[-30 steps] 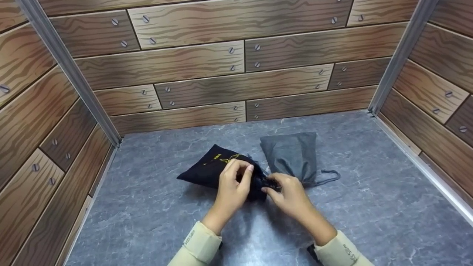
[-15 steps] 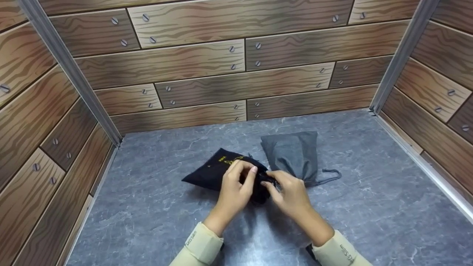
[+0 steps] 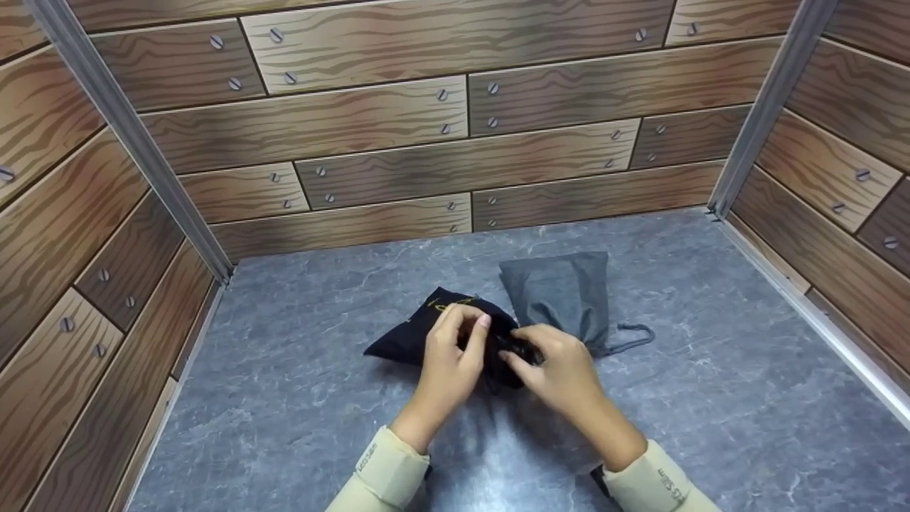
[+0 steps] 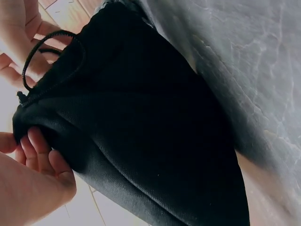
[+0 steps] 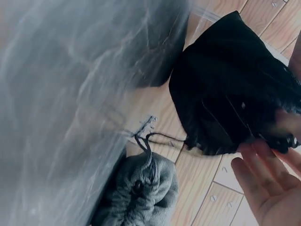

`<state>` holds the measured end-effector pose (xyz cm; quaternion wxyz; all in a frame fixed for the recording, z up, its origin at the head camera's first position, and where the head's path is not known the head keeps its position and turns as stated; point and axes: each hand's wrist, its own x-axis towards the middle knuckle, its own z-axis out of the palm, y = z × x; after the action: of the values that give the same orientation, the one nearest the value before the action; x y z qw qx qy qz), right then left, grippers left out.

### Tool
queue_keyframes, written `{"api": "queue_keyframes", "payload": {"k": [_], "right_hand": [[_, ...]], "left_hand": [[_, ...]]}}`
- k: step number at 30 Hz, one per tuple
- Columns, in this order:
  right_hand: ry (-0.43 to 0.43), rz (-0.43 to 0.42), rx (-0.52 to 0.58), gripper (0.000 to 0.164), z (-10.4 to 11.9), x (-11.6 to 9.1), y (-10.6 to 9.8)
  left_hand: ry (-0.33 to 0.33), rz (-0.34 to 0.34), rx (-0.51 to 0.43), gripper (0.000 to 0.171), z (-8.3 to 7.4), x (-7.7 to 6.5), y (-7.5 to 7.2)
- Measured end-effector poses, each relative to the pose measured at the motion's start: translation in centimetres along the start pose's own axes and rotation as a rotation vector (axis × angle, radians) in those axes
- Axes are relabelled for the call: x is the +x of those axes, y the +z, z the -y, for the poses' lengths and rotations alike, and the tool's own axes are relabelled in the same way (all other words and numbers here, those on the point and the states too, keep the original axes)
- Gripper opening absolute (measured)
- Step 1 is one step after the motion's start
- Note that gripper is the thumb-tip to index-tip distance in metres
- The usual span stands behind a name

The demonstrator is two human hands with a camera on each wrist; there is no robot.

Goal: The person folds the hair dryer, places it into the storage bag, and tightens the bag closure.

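A black drawstring bag (image 3: 402, 338) with a yellow print lies slanted on the grey tabletop, its mouth toward the right. My left hand (image 3: 451, 352) pinches the mouth's edge between thumb and fingers. On the opposite side of the opening, my right hand (image 3: 561, 363) grips the gathered rim with thumb and fingertips. The right wrist view shows the bag's mouth (image 5: 230, 122) spread wide, dark inside. A black cord loop (image 4: 54, 59) hangs out beside the rim in the left wrist view.
A grey drawstring pouch (image 3: 561, 291) lies just behind my right hand, its cord (image 3: 633, 340) looped out to the right. Wood-patterned walls (image 3: 377, 142) with metal corner strips (image 3: 757, 114) enclose the marbled grey tabletop (image 3: 284, 427).
The black bag has shifted slightly right and turned, hiding more of its yellow print. Its bunched mouth has been pulled wider. The grey pouch stays in place.
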<state>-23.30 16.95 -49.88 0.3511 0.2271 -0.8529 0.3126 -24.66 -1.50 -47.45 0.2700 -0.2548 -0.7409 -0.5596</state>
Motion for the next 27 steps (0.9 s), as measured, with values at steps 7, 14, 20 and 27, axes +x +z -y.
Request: {"api": "queue_keyframes", "payload": {"k": [7, 14, 20, 27], "right_hand": [[0.1, 0.163, 0.036, 0.03, -0.5, -0.5, -1.0], [0.133, 0.416, 0.309, 0.037, -2.7, -0.6, -2.5], [0.228, 0.705, 0.381, 0.082, -4.2, -0.7, -3.0], [0.216, 0.797, 0.445, 0.068, -4.0, -0.2, -1.9]], "left_hand": [[-0.008, -0.023, -0.011, 0.01, -0.2, 0.1, -0.3], [-0.009, -0.023, 0.003, 0.01, -0.2, 0.0, -0.4], [-0.018, -0.033, -0.013, 0.011, -0.1, 0.2, -0.6], [-0.031, -0.024, -0.018, 0.011, 0.2, 0.0, -0.5]]}}
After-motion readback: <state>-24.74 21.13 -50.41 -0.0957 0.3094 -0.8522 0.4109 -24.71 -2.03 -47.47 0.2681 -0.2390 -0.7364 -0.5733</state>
